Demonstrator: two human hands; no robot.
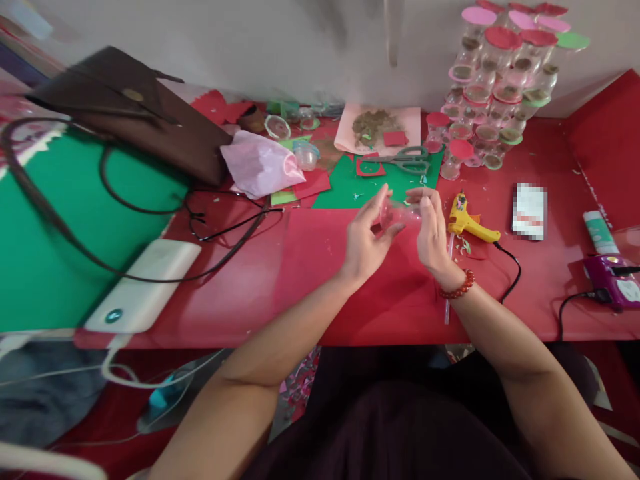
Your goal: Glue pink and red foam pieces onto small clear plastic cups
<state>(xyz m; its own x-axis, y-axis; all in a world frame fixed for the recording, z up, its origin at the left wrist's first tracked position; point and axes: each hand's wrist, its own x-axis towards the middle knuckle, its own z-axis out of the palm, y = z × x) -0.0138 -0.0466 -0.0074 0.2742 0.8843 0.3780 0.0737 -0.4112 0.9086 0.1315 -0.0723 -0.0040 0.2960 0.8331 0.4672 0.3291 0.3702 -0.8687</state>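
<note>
Clear plastic cup point(399, 213), blurred, pinkish at its left end, is between the two hands, over the red sheet point(315, 280) at the near middle of the table point(230, 287). Left hand point(367, 237) has fingers and thumb curled around the left end. Right hand point(433, 230) has its fingers close together, bent in, holding the right end; blur hides exact contact. Red bead bracelet point(459, 287) on right wrist.

Just right of the right hand: yellow glue gun point(473, 225), black cord running near; clear stick point(447, 313) partly hidden by the wrist. Far side of the hands: green sheet point(340, 183), with grey scissors point(413, 160) and a red square with a round hole point(370, 173). Beyond that, pink paper point(345, 130) with a brownish heap on it.

Far right: tall stack of clear cups point(493, 93) with pink, red and green discs. Right: blurred-out white item point(530, 210), white-and-green tube point(597, 232), purple box point(615, 280).

Left: pink plastic bag point(263, 163), black glasses point(235, 232), dark brown bag point(135, 113), white power bank point(145, 287) with cable at near left edge.
</note>
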